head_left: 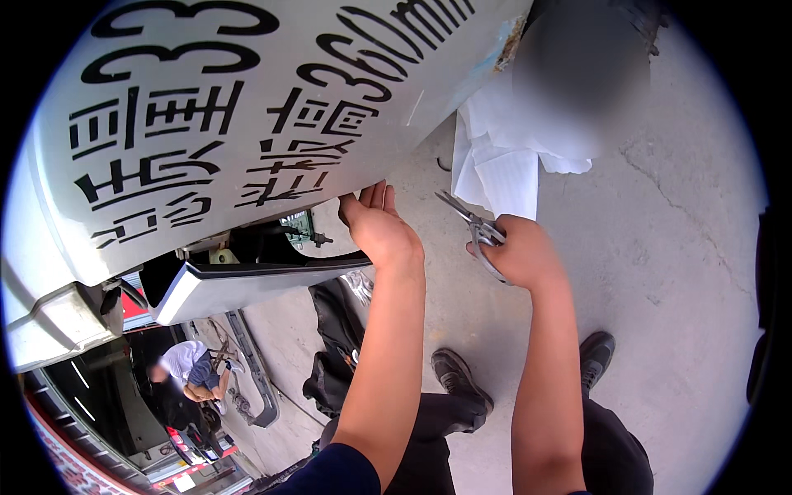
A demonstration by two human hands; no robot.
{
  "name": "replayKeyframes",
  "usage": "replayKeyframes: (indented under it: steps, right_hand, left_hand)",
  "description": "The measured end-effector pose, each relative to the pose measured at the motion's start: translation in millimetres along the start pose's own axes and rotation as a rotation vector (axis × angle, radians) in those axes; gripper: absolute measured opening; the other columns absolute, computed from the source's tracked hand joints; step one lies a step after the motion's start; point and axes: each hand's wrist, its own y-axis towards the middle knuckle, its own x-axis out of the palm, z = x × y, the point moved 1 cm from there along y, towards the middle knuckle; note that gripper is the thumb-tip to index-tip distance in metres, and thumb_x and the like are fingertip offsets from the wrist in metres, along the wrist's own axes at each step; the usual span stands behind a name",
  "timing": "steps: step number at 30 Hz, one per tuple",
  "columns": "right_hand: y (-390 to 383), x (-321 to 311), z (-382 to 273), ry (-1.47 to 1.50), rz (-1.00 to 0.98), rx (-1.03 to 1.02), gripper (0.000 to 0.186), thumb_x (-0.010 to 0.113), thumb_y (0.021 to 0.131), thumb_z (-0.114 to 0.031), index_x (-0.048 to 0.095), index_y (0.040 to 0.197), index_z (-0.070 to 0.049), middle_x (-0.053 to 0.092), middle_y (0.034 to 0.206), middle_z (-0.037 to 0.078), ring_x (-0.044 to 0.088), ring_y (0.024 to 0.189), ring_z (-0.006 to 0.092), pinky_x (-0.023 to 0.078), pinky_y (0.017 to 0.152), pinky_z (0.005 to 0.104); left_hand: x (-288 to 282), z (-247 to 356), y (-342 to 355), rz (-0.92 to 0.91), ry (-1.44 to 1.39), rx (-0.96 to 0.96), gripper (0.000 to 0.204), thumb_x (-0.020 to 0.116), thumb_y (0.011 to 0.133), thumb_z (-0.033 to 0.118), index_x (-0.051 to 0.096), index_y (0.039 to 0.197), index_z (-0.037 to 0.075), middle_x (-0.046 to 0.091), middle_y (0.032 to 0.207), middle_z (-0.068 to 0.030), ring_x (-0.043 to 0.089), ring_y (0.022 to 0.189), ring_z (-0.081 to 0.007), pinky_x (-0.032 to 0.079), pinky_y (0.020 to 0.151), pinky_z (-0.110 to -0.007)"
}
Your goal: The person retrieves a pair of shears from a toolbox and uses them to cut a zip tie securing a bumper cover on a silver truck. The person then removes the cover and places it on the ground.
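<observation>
a black-lettered white metal vehicle panel [276, 91], silver metal pliers [476, 223] and a grey concrete floor [660, 272] mark a vehicle repair workshop.

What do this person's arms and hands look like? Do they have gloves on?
No gloves! The left hand and right hand are both bare, and so are the forearms. I see no watch or bracelet on either wrist. A dark navy blue sleeve shows on the left arm, ending near the elbow.

Distant person [188, 360], grey concrete floor [668, 223].
</observation>
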Motion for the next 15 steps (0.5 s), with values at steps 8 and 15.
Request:
replayKeyframes:
  steps: [8,15]
  right_hand:
    - [93,37,-27,-0.015,-0.066,-0.343,0.062,0.086,0.077,-0.056,0.069,0.082,0.004,0.065,0.074,0.019,0.061,0.069,0.0331,0.049,0.068,0.0429]
    - [81,17,-38,-0.020,-0.067,-0.399,0.060,0.086,0.080,-0.054,0.067,0.082,0.003,0.061,0.072,0.015,0.056,0.067,0.0272,0.047,0.066,0.0411]
  left_hand:
    - [-5,10,65,0.223,-0.294,0.459,0.055,0.034,0.112,0.046,0.037,0.148,0.003,0.052,0.144,-0.0151,0.053,0.131,-0.0251,0.043,0.113,-0.045]
    - [-14,27,69,0.350,-0.325,0.417,0.031,0.053,0.101,0.017,0.067,0.125,0.003,0.067,0.129,-0.0092,0.063,0.114,-0.0225,0.043,0.111,-0.044]
